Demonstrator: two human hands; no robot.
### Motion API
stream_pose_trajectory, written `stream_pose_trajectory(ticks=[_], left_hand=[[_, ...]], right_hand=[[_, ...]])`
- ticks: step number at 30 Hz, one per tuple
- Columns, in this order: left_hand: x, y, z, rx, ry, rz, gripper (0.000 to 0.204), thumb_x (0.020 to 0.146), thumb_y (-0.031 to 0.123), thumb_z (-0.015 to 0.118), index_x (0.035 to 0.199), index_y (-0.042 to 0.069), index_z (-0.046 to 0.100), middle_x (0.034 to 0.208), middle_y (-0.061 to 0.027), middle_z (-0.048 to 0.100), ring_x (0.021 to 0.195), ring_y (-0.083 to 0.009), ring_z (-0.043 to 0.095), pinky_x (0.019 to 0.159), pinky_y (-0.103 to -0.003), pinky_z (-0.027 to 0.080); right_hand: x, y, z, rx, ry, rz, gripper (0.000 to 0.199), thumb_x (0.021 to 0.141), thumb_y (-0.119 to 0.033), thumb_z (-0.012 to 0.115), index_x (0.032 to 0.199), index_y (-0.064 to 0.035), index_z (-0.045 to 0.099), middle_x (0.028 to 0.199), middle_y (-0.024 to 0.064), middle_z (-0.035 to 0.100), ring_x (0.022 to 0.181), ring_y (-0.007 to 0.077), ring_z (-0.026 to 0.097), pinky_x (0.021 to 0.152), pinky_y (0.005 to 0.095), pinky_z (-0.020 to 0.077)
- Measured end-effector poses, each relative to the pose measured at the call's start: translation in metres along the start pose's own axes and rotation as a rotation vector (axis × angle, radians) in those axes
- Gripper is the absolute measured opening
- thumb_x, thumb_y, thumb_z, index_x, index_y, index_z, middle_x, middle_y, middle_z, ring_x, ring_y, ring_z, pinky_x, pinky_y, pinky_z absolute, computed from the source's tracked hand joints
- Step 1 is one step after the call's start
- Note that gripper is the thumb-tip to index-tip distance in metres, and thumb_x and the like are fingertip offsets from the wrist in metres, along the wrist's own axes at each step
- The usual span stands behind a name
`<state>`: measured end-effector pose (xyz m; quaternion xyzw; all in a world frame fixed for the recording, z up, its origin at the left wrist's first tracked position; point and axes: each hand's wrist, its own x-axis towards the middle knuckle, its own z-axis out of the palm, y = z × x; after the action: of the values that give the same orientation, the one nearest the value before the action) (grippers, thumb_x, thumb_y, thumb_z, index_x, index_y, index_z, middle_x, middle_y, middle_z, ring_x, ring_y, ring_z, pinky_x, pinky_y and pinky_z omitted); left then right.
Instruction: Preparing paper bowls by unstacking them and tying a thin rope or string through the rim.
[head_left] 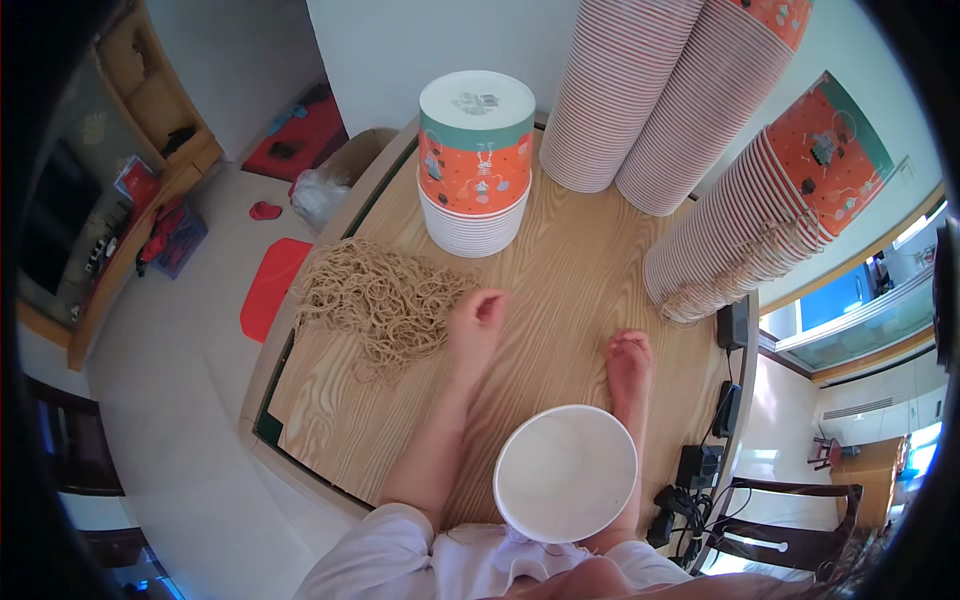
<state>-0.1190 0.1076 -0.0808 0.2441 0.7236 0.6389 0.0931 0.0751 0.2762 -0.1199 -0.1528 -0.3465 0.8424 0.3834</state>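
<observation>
My left hand (pixel 478 325) is curled closed at the right edge of a tangled heap of tan twine loops (pixel 380 300) on the wooden table. Whatever its fingers may enclose is hidden. Off to the right, my right hand (pixel 630 365) rests with its fingers curled in, and nothing shows in it. Between my forearms and close to my chest, a white paper bucket (pixel 565 475) faces up with its mouth open and covers part of my right forearm. Neither hand grips its rim. Beyond my left hand stands a short stack of upturned paper buckets (pixel 476 160), orange and green on top.
Tall nested stacks of paper buckets (pixel 620 90) rise at the back. Another leaning stack (pixel 745 220) at the right has twine loops along its side. Black power adapters and cables (pixel 700 465) lie along the right table edge. A dark chair (pixel 790 520) stands beyond it.
</observation>
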Motion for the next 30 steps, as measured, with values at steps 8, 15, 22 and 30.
stream_pose_trajectory(ticks=[8, 15, 22, 30], left_hand=[[0.025, -0.016, -0.008, 0.69, 0.169, 0.405, 0.01, 0.069, 0.008, 0.065, 0.079, 0.007, 0.063, 0.092, -0.0093, 0.056, 0.091, -0.0302, 0.05, 0.08, -0.044, 0.041], [-0.018, -0.007, 0.061, 0.239, -0.241, 0.331, 0.01, 0.074, 0.011, 0.064, 0.081, 0.004, 0.063, 0.081, -0.0091, 0.057, 0.081, -0.0277, 0.055, 0.07, -0.038, 0.046], [-0.026, -0.011, 0.083, -0.266, -0.405, 0.025, 0.012, 0.079, 0.006, 0.063, 0.09, 0.003, 0.065, 0.081, -0.0074, 0.064, 0.071, -0.0158, 0.062, 0.063, -0.027, 0.049], [-0.019, -0.012, 0.073, -0.313, -0.483, -0.048, 0.01, 0.082, 0.002, 0.061, 0.09, -0.002, 0.064, 0.082, -0.005, 0.065, 0.072, -0.0087, 0.058, 0.065, -0.022, 0.047]], right_hand=[[-0.002, 0.009, 0.019, -0.147, 0.019, 0.104, 0.012, 0.082, 0.003, 0.05, 0.089, -0.0045, 0.057, 0.085, 0.0053, 0.059, 0.077, 0.0141, 0.054, 0.072, 0.0245, 0.0438], [-0.001, 0.009, 0.031, -0.214, 0.023, 0.126, 0.017, 0.082, 0.001, 0.053, 0.098, -0.0039, 0.056, 0.093, 0.0061, 0.059, 0.084, 0.0145, 0.055, 0.077, 0.0259, 0.0457], [-0.006, 0.008, 0.05, -0.504, -0.047, 0.093, 0.03, 0.082, 0.002, 0.057, 0.11, -0.0037, 0.053, 0.103, 0.0043, 0.058, 0.086, 0.0113, 0.057, 0.078, 0.024, 0.0467], [-0.005, 0.017, 0.043, -0.594, 0.105, 0.111, 0.014, 0.082, -0.001, 0.06, 0.096, -0.0023, 0.06, 0.084, 0.0009, 0.061, 0.075, 0.0088, 0.056, 0.07, 0.0215, 0.0455]])
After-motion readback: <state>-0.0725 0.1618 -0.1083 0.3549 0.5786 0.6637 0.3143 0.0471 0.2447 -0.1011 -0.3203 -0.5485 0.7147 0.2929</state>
